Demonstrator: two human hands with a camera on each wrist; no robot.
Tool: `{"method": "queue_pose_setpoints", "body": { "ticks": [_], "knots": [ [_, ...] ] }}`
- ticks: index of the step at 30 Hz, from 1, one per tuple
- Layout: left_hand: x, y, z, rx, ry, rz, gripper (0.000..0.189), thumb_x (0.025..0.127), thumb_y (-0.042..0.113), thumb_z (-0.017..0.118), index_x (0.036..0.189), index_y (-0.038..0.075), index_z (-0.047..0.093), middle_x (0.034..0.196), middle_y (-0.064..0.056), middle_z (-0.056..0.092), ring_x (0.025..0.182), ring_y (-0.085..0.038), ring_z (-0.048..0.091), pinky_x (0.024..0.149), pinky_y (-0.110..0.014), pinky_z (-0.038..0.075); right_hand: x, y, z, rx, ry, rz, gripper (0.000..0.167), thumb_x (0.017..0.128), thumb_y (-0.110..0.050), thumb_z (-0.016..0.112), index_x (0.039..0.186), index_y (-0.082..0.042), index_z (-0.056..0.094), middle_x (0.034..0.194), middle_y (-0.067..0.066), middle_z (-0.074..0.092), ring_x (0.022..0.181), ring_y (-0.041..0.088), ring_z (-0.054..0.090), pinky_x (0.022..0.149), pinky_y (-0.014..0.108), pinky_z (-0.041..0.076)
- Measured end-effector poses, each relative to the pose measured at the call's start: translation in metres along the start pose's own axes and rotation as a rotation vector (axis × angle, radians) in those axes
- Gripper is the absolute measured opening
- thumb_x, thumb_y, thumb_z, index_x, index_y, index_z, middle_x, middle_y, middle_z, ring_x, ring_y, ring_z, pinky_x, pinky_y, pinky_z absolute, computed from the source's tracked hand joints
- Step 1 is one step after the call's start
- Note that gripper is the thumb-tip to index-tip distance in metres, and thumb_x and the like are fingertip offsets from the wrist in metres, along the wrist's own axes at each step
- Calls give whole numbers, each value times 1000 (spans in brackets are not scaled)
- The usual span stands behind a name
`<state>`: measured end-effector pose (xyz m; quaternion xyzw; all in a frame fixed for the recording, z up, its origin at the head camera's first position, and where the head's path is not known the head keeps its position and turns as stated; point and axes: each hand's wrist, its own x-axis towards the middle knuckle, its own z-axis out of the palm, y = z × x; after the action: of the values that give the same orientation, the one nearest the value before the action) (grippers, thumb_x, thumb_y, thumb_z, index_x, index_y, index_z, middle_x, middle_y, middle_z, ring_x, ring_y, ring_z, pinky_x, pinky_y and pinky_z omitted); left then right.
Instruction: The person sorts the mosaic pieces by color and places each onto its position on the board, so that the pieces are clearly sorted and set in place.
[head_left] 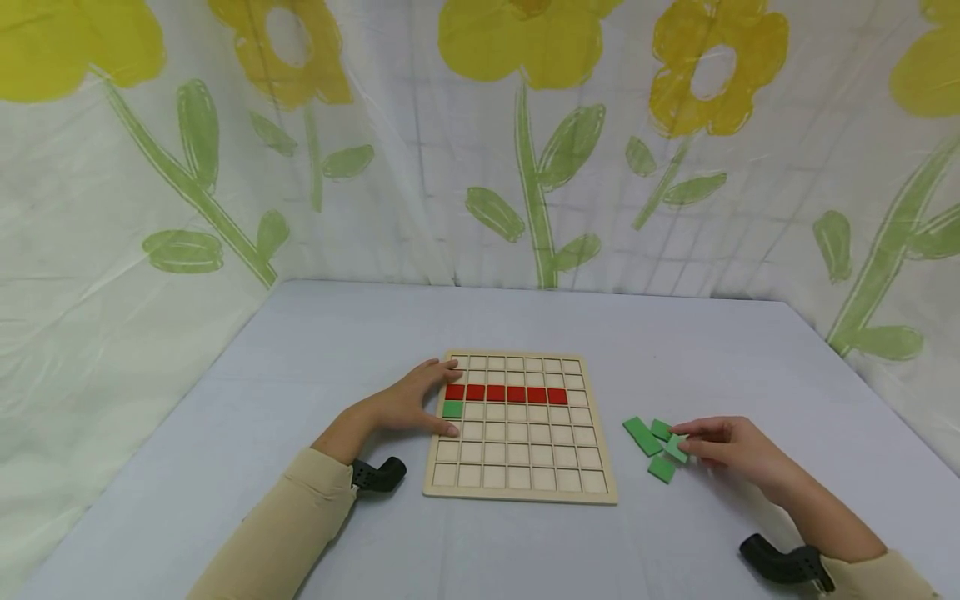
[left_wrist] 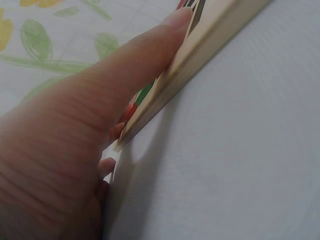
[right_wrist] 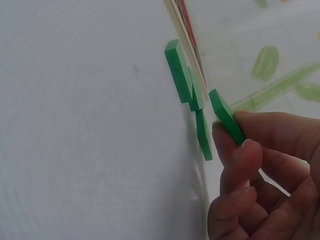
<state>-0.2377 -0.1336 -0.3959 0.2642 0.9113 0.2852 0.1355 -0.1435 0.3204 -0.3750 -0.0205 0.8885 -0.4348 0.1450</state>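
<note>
A wooden grid board (head_left: 517, 498) lies flat on the table, with a row of red tiles (head_left: 496, 393) set in its squares. Below that row's left end sits one green tile (head_left: 452, 409). My left hand (head_left: 405, 402) rests on the board's left edge, thumb and fingers spread; in the left wrist view the thumb (left_wrist: 145, 52) lies over the rim. Right of the board, my right hand (head_left: 738, 450) pinches a small green tile (right_wrist: 227, 117) between thumb and fingertips, tilted and raised off the table. Beside it lie a longer green piece (head_left: 642, 436) and two small green tiles (head_left: 662, 468).
The pieces lie on a white table (head_left: 360, 333) that ends at a hanging curtain (head_left: 420, 167) printed with yellow flowers. Black wrist devices (head_left: 379, 475) are strapped on both forearms, below beige sleeves (head_left: 285, 525).
</note>
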Motion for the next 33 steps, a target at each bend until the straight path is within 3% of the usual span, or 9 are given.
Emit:
{"method": "queue_pose_setpoints", "body": {
  "ticks": [4, 16, 25, 33],
  "knots": [
    [0, -1, 0, 2, 1, 1, 92, 70, 50, 76, 145, 21, 32, 157, 1, 15, 146, -29, 0, 115, -56, 11, 0, -4, -1, 24, -21, -23, 46, 89, -24, 62, 123, 7, 55, 78, -8, 58, 64, 6, 47, 57, 23, 44],
    [1, -2, 1, 8, -4, -2, 93, 69, 53, 76, 145, 22, 32, 157, 1, 15, 146, -28, 2, 114, -57, 13, 3, -18, 3, 34, -46, -43, 41, 89, -23, 63, 116, 7, 57, 79, -5, 66, 60, 7, 47, 57, 24, 44],
    [0, 0, 0, 1, 1, -3, 92, 69, 51, 76, 145, 22, 33, 157, 1, 15, 146, -29, 1, 115, -56, 12, 12, -30, 14, 28, -57, -45, 39, 87, -23, 65, 113, 5, 58, 66, -5, 59, 59, 9, 47, 62, 26, 41],
    [1, -1, 0, 4, -3, -19, 94, 68, 53, 76, 145, 22, 32, 157, 0, 17, 146, -27, 2, 115, -55, 13, 23, -45, 28, 50, -83, -57, 36, 87, -25, 65, 108, 3, 59, 65, -2, 59, 60, 12, 49, 65, 27, 42]
  ]
}}
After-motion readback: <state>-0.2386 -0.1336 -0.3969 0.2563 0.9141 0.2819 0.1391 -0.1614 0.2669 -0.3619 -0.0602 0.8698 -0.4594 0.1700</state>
